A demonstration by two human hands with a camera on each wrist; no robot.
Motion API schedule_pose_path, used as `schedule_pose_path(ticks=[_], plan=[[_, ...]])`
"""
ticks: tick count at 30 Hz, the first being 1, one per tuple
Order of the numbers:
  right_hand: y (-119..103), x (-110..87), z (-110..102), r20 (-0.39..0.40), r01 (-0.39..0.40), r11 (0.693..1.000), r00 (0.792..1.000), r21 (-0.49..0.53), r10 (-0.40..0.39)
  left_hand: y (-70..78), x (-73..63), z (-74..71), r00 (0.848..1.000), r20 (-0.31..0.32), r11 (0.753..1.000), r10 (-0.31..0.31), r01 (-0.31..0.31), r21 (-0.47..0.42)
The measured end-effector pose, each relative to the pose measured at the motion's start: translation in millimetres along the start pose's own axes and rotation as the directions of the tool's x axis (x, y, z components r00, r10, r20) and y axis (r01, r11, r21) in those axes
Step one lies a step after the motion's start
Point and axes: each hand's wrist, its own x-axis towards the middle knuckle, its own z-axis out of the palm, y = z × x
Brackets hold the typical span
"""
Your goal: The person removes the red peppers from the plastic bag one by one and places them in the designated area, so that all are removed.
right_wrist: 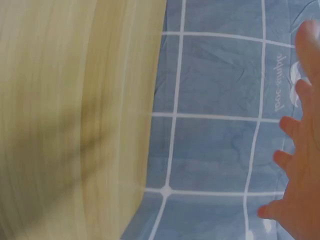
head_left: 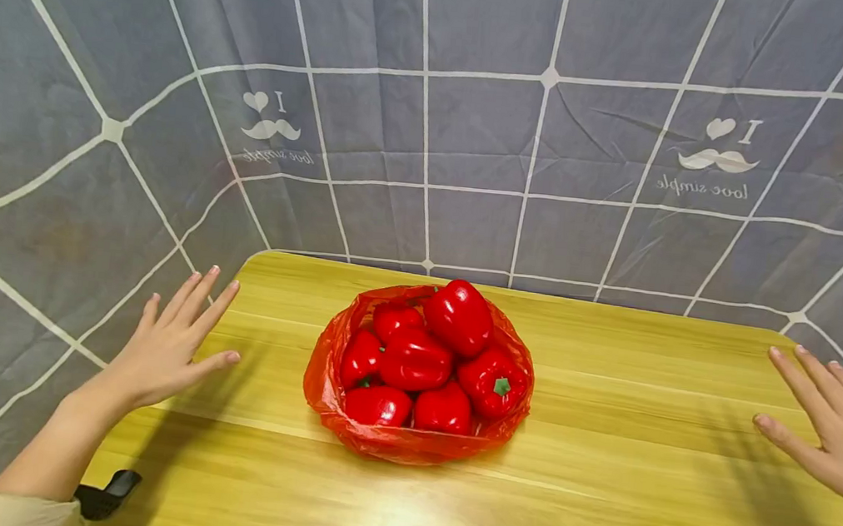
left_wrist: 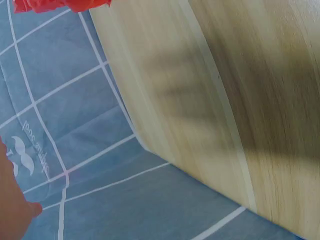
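Observation:
In the head view a red plastic bag point(head_left: 405, 445) stands on the table with its mouth wide, several red bell peppers point(head_left: 416, 359) heaped inside. One pepper shows its green stem point(head_left: 503, 386). To the left of the bag, my left hand point(head_left: 165, 353) hovers over the table's left side with fingers spread, holding nothing. My right hand point(head_left: 839, 433) is raised at the far right, fingers extended and empty, partly cut off by the frame edge. Both hands are well apart from the bag. The wrist views show part of the left hand point(left_wrist: 12, 200) and the right hand point(right_wrist: 305, 165).
The wooden table point(head_left: 638, 449) has a light grain and carries shadows of both hands. A grey curtain point(head_left: 478, 134) with white grid lines hangs along the back and sides. Black straps point(head_left: 108, 495) show near the wrists at the lower edge.

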Motion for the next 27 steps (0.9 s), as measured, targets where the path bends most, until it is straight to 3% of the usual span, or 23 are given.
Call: schedule_pose_path(ticks=[4, 7, 9, 11, 15, 21, 24, 27], plan=[[-4.2, 7.5, 0.7, 0.037, -0.006, 0.988, 0.999, 0.154, 0.0, 6.9, 1.9, 3.1, 0.999, -0.039, 0.998, 0.005, -0.007, -0.059], [-7.7, 14.5, 2.8, 0.106, -0.053, 0.939, 0.994, 0.34, 0.017, 16.3, 3.5, 8.5, 1.0, -0.009, 0.963, -0.014, 0.011, -0.268], [-10.7, 20.9, 4.7, 0.163, -0.105, 0.901, 0.986, 0.42, 0.039, 23.8, 5.1, 14.8, 0.998, 0.048, 0.906, -0.04, 0.056, -0.42], [-16.6, 29.3, 5.3, 0.21, -0.156, 0.864, 0.976, 0.48, 0.06, 32.5, 7.9, 22.0, 0.989, 0.118, 0.825, -0.084, 0.136, -0.548], [-34.0, 50.5, 6.7, 0.23, -0.161, 0.807, 0.973, 0.569, 0.031, 49.9, 17.4, 34.3, 0.965, 0.198, 0.707, -0.173, 0.261, -0.658], [-60.4, 81.8, 15.5, 0.222, -0.11, 0.691, 0.972, 0.715, -0.075, 64.6, 31.6, 43.6, 0.951, 0.239, 0.503, -0.198, 0.308, -0.808], [-74.2, 97.4, 22.9, 0.234, -0.112, 0.627, 0.966, 0.771, -0.114, 69.5, 33.8, 46.7, 0.946, 0.255, 0.438, -0.201, 0.32, -0.84], [-86.5, 111.6, 28.8, 0.255, -0.131, 0.581, 0.957, 0.804, -0.137, 73.6, 37.6, 49.9, 0.941, 0.26, 0.416, -0.218, 0.331, -0.847]])
